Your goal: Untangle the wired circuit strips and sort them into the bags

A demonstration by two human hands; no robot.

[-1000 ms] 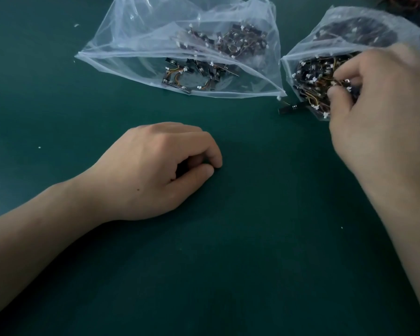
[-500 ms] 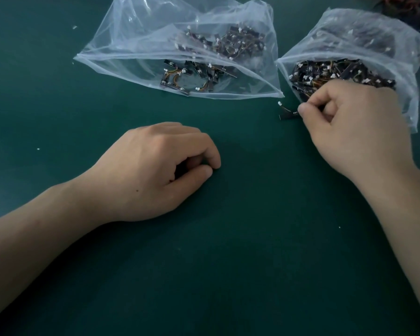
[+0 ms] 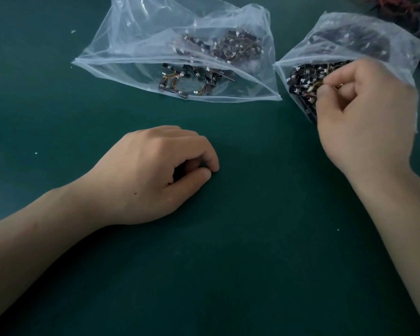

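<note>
Up and to the right went the right hand since half a second before, from the table in front of the right bag to the bag's open mouth. The loose strip that had lain on the table there was gone from that spot. The hand was a bit blurry. Its thumb and first finger were pinched together on a wired strip, right on top of the dark heap of strips inside that bag, and the other fingers were curled in. This see-through bag lay at the upper right of the frame. The left bag, also see-through, lay at the top middle with its mouth facing the bottom of the frame. More small strips with little white plugs and orange wires lay inside it, some near the mouth and some deeper in. The left hand had not moved. It rested on the green table near the middle of the frame, fingers loosely curled, with nothing in it. A tangle of reddish wires showed at the top right corner, behind the right bag.
</note>
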